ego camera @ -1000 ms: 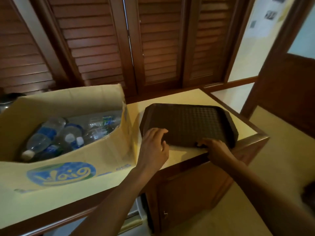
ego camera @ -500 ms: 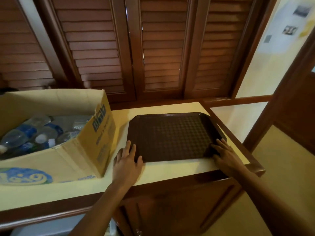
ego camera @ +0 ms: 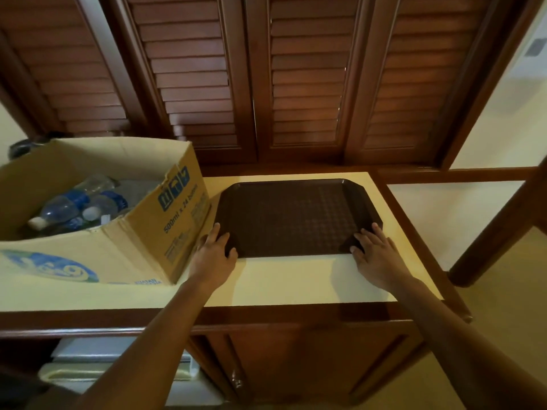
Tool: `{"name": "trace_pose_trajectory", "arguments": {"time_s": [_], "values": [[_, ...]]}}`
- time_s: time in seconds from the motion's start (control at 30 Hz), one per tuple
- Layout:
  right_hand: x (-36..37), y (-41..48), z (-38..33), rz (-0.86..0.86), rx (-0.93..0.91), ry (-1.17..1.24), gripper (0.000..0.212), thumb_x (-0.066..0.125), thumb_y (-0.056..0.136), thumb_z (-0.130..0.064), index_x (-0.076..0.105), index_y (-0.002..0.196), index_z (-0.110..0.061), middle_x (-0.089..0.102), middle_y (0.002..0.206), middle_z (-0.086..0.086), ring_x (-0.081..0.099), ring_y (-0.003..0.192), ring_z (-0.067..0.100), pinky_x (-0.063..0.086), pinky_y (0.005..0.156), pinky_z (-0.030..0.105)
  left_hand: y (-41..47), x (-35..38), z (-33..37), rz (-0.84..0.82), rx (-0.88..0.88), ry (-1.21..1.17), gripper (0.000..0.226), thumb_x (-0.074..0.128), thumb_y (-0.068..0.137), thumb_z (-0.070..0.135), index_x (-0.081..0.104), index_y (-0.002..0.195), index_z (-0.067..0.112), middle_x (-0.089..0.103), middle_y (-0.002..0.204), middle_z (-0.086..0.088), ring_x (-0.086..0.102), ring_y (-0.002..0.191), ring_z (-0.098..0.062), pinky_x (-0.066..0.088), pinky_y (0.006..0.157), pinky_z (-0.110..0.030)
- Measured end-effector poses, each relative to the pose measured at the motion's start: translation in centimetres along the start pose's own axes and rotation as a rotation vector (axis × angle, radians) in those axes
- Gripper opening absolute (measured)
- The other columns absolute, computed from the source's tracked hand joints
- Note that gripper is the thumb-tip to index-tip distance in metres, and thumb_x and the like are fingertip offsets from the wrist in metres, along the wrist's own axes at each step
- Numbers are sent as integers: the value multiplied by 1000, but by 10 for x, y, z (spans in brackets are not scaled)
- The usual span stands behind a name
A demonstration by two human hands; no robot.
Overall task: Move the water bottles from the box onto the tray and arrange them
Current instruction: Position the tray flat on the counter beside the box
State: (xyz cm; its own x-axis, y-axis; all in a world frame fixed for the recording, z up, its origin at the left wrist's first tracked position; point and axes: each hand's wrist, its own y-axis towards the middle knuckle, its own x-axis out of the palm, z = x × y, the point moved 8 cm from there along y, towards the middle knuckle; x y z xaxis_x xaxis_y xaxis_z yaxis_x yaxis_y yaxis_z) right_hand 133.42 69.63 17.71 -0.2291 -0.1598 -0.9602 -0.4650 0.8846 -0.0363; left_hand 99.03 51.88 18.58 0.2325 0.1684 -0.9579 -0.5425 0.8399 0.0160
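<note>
A dark brown textured tray [ego camera: 296, 214] lies flat on the cream countertop [ego camera: 290, 279], with nothing on it. My left hand [ego camera: 214, 253] rests with spread fingers on the tray's near left corner. My right hand [ego camera: 374, 253] lies the same way on its near right corner. Left of the tray stands an open cardboard box [ego camera: 171, 232]. Several clear water bottles [ego camera: 77, 205] with blue labels and white caps lie on their sides inside it.
Brown louvred shutters [ego camera: 296, 84] rise behind the counter. The counter ends just right of the tray, with a wooden post [ego camera: 497, 229] and floor beyond. A wooden cabinet door [ego camera: 296, 365] is below, with a white appliance [ego camera: 103, 368] lower left.
The tray has been set down flat and squared on the counter, farther from the front edge. Both hands have slid to its near corners. The view has tilted and shifted right.
</note>
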Motion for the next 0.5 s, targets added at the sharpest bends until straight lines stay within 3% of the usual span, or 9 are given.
{"name": "trace_pose_trajectory", "arguments": {"time_s": [0.1,0.3,0.5], "values": [[-5,0,-2,3,-10,56,52,39,106,-44,41,154,-23,25,168,-1,0,159,22,6,127,49,-4,-6,3,21,6,-3,57,48,101,42,38,154,26,16,167,1,17,152,-29,22,122,-46],[-46,-3,-44,159,-48,187,46,58,101,-32,52,146,-26,36,162,-2,22,154,25,24,123,47,-29,-65,32,154,133,-180,47,55,99,40,50,144,28,28,161,0,22,151,-23,27,120,-44],[-105,-5,-156,249,-262,300,39,63,99,-28,58,138,-29,46,154,-6,39,145,18,36,118,44,-81,-194,55,412,367,-324,35,55,99,38,63,130,25,51,140,5,48,131,-11,43,109,-30]]}}
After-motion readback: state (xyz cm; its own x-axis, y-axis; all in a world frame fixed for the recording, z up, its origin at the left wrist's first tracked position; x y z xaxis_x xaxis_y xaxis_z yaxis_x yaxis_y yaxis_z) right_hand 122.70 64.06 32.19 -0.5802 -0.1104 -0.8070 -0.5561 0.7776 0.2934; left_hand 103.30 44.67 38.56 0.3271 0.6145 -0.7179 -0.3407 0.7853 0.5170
